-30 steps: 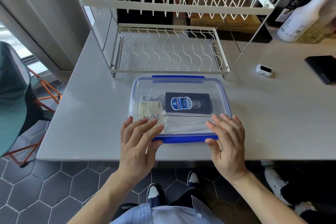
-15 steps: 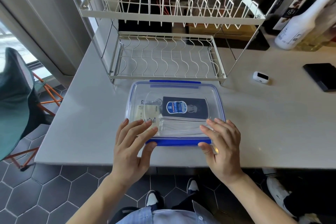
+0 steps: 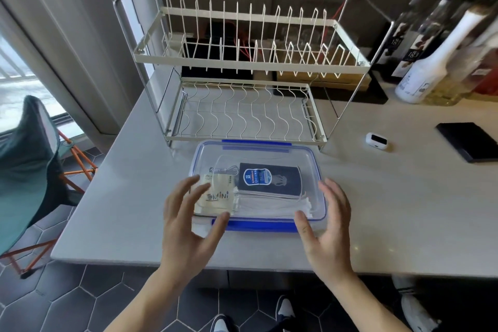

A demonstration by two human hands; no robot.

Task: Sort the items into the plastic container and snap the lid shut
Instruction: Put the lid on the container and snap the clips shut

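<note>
A clear plastic container with a blue-trimmed lid lies on the white counter, lid on, its blue front clip folded down. Through the lid I see a dark blue packet, a pale "MiNi" pouch, a coiled white cable and white folded packets. My left hand hovers over the near left corner, fingers spread, holding nothing. My right hand is lifted beside the near right corner, palm turned inward, fingers apart, also holding nothing.
A two-tier white wire dish rack stands right behind the container. To the right lie a small white device and a black flat object. Bottles stand at the back right. A green folding chair is on the left.
Both hands lifted off the lid's front edge and drew apart, fingers spreading. The camera tilted up and back, showing more of the rack.
</note>
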